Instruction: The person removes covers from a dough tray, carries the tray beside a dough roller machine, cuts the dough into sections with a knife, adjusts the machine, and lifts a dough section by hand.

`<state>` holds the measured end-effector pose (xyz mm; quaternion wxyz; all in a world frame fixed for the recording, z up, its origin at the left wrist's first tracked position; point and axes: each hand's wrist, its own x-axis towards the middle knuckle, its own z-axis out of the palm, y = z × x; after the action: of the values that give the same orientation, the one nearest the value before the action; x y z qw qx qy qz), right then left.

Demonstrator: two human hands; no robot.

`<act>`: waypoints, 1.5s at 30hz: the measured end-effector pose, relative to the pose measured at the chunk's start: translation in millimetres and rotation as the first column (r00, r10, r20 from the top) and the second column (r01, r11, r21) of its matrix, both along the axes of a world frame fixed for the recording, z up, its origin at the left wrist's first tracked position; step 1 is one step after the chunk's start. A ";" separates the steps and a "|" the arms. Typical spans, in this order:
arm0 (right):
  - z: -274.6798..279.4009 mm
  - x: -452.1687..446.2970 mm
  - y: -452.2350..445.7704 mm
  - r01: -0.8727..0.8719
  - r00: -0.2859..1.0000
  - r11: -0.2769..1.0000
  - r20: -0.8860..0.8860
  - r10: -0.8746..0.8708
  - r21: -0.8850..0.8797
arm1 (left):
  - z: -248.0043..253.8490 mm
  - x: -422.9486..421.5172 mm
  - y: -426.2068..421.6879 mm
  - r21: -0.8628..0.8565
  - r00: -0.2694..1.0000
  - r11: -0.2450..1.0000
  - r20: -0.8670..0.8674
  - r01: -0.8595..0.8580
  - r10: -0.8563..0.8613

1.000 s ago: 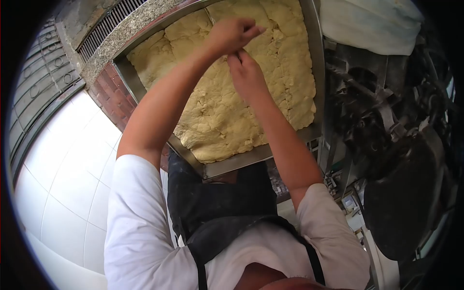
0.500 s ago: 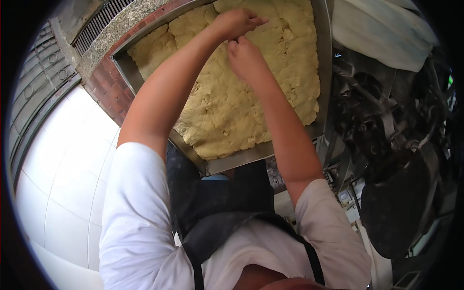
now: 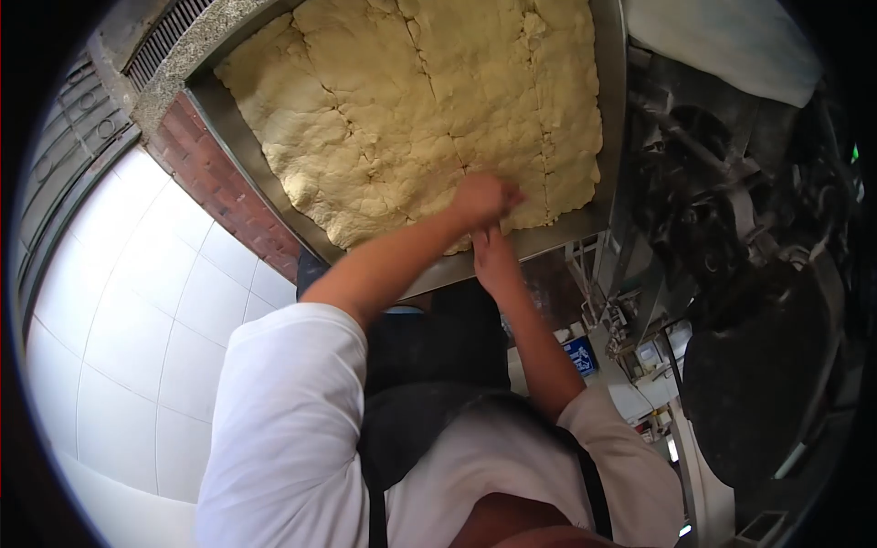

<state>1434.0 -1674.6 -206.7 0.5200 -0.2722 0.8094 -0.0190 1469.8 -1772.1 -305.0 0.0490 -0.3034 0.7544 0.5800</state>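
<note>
A wide slab of pale yellow dough fills most of a large metal tray. Long cracked lines run down through its uneven surface. Over the dough's near edge, my left hand is closed, its fingers blurred by motion. Just below it, at the tray's near rim, my right hand has its fingers closed too, with the fingertips close under the left hand. Whatever either hand may grip is hidden from me.
To the right stands dark machinery with a pale cloth above it. Brick paving, white tiles and a metal gate lie to the left. A dark apron covers my front.
Both hands have moved from the far middle of the dough toward me, down to its near edge. More of the lines across the dough now show.
</note>
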 end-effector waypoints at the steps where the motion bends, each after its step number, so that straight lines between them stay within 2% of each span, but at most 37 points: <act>1: 5.7 1.0 26.3 -0.002 1.000 1.000 -0.013 0.002 -0.003 | 0.8 0.7 29.5 0.069 0.999 0.997 -0.038 -0.024 0.026; 3: 12.9 0.0 58.7 -0.033 0.999 0.991 -0.018 0.036 0.127 | -3.0 -0.4 76.2 0.164 0.998 0.985 0.002 0.057 -0.058; 6: 29.3 6.9 102.2 -0.041 0.998 0.968 -0.038 0.052 0.247 | -2.0 -3.2 123.6 0.243 0.990 0.960 -0.063 0.138 -0.126; 7: 30.1 3.0 106.4 -0.036 0.997 0.964 -0.061 0.054 0.265 | 3.9 -7.6 128.0 0.283 0.991 0.950 -0.060 0.135 -0.123; 10: 52.0 -4.4 88.8 -0.040 0.999 0.875 -0.001 0.046 0.483 | 28.6 -10.8 136.4 0.437 0.988 0.887 -0.051 0.152 -0.145; 12: 66.6 -6.4 93.2 -0.080 0.997 0.926 0.015 0.080 0.369 | 33.9 -14.9 123.2 0.533 0.981 0.825 -0.060 0.189 -0.186; 13: 69.4 -10.7 91.1 -0.102 0.995 0.949 0.022 0.100 0.300 | 40.4 -16.2 116.9 0.561 0.991 0.817 -0.094 0.135 -0.099; 15: 106.2 -26.5 48.4 -0.153 0.988 0.938 0.046 0.146 0.310 | 60.2 -14.0 111.4 0.630 0.987 0.775 -0.147 0.038 0.071; 16: 128.2 -31.7 19.5 -0.174 0.985 0.933 0.055 0.165 0.314 | 73.5 -13.3 89.6 0.583 0.980 0.813 -0.160 0.001 0.114; 19: 151.3 -47.6 -75.9 -0.133 0.991 0.978 0.019 0.132 0.162 | 118.3 -18.2 -41.4 0.393 0.957 0.911 -0.196 -0.125 0.216; 20: 143.0 -45.7 -106.5 -0.025 0.999 0.999 0.045 0.026 -0.035 | 121.0 -13.3 -86.0 0.337 0.955 0.928 -0.184 -0.160 0.231; 21: 124.2 -39.7 -135.7 0.091 0.993 0.971 0.096 -0.071 -0.221 | 118.8 -9.2 -129.0 0.231 0.958 0.957 -0.184 -0.174 0.218; 23: 61.1 -38.1 -169.6 0.139 0.978 0.927 0.194 -0.074 -0.347 | 98.7 -6.4 -205.7 0.028 0.977 0.984 -0.120 -0.176 0.178; 25: 35.7 -24.7 -225.8 0.178 0.974 0.928 0.193 -0.119 -0.326 | 66.6 -4.5 -254.5 -0.083 0.984 0.983 -0.071 -0.166 0.161; 28: 5.9 -14.2 -262.5 0.130 0.989 0.910 0.120 -0.090 -0.393 | 34.4 -0.4 -287.0 -0.171 0.966 0.956 -0.151 -0.237 0.212; 30: -7.5 -8.2 -269.5 0.110 0.994 0.886 0.060 -0.093 -0.451 | 25.7 0.1 -293.2 -0.141 0.969 0.964 -0.136 -0.227 0.208; 33: -9.8 -11.3 -264.8 0.116 0.993 0.890 0.051 -0.104 -0.441 | 31.4 -2.8 -292.5 -0.114 0.969 0.969 -0.146 -0.217 0.200; 37: 6.0 -13.1 -275.8 0.156 0.988 0.894 0.074 -0.137 -0.421 | 45.5 -5.9 -301.1 -0.078 0.983 0.984 -0.098 -0.160 0.152; 39: 6.8 -15.9 -284.8 0.159 0.987 0.897 0.096 -0.131 -0.413 | 33.8 -6.5 -305.3 -0.092 0.986 0.983 -0.072 -0.156 0.149; 43: -21.9 -8.3 -282.4 0.039 0.998 0.925 -0.024 -0.052 -0.378 | 15.4 -3.5 -303.1 -0.127 0.984 0.978 -0.095 -0.165 0.153; 45: -30.3 -2.9 -286.1 0.000 0.998 0.933 -0.055 -0.021 -0.360 | 2.0 -4.6 -306.6 -0.093 0.995 0.991 -0.026 -0.095 0.093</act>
<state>1431.1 -1960.7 -237.1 0.4376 -0.3588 0.8084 -0.1619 1465.2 -2078.7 -303.0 -0.0007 -0.3341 0.7663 0.5488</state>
